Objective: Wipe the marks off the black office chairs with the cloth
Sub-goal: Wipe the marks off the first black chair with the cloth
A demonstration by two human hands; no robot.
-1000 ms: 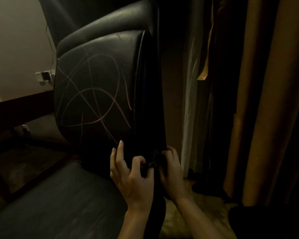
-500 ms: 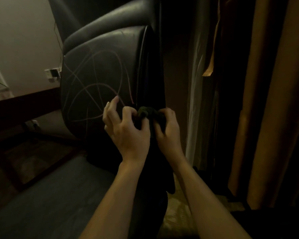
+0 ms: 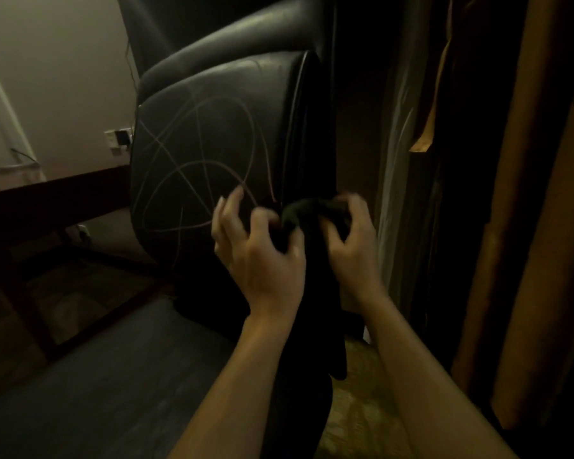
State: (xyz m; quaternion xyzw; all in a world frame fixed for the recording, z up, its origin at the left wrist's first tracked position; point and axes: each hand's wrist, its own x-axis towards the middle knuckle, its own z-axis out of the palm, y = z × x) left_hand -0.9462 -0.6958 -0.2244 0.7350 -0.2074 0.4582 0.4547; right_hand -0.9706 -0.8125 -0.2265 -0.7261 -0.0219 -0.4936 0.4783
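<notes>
Against the chair back (image 3: 212, 154), still scrawled with marks (image 3: 212, 167), the dark cloth (image 3: 312, 210) has risen from the lower edge, bunched between both hands: left hand (image 3: 262, 256) and right hand (image 3: 352, 240) each gripping it, wiping not yet begun.

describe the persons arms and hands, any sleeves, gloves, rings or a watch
Both forearms are bare up to the frame edge, with no sleeve in view. The left hand and the right hand wear no gloves. No ring, watch or bracelet shows at fingers or wrists, though the light is dim and the right hand is slightly blurred. The fingers are slender, and the left hand's nails reach a little past the fingertips.
</notes>
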